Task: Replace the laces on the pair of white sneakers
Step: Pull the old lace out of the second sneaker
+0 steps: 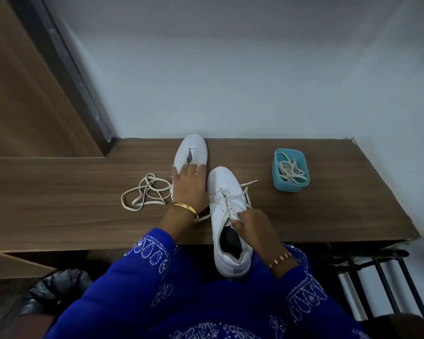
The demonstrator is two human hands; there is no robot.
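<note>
- A person in a blue embroidered garment [137,289] leans over a brown wood-grain worktop [59,187] set against a pale wall [230,69].
- The left hand [190,184], a gold bangle [185,207] at its wrist, lies flat with fingers spread on the far white leather sneaker [191,150], whose eyelets show no lace; its toe points at the wall.
- The right hand [249,222], with a beaded bracelet [280,259] at the wrist, pinches the cream lace [245,194] near the top eyelets of the near white leather sneaker [227,216].
- That sneaker is partly laced and its heel juts over the near edge of the worktop; the two shoes lie just beside each other.
- A loose cream flat shoelace [145,194] lies tangled on the worktop, left of the far sneaker.
- A small teal plastic tub [278,178] stands to the right, apart from the shoes, with coiled cream laces [290,171] inside.
- A dark metal rack [377,277] shows below the worktop at right, and a black bag [56,287] at lower left.
</note>
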